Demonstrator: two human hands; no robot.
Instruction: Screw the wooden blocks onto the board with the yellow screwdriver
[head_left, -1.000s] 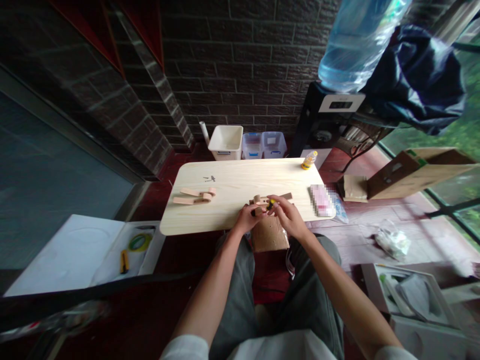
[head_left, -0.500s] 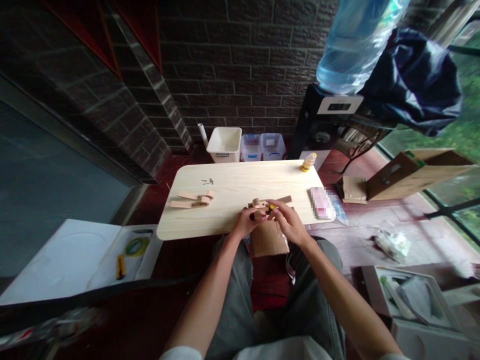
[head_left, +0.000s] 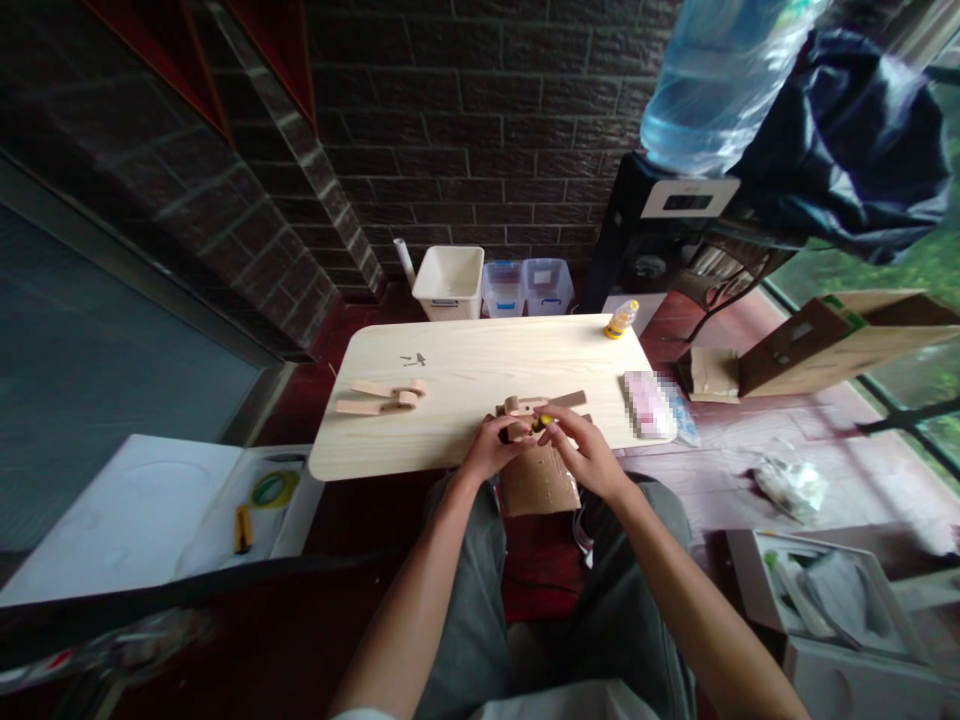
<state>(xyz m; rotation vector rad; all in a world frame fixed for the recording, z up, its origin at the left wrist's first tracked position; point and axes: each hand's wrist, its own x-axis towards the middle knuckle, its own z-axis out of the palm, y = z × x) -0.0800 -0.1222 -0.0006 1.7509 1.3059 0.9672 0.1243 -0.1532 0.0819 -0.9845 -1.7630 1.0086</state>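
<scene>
Pale, smooth wood with a faint grain is seen on the worktop [head_left: 465, 360], and matt plain wood on the paired pieces [head_left: 375, 405]. Dull brown cardboard is shown by the box [head_left: 540, 482]; clear, glossy plastic by the bottle [head_left: 621, 320].

Probably a home sunroom: brick wall [head_left: 480, 130], windows [head_left: 930, 380], water dispenser [head_left: 652, 230].

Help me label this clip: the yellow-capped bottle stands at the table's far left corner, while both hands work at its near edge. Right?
No: the head view shows the bottle at the far right corner of the table. The left hand and right hand are at its near edge, as stated.
</scene>
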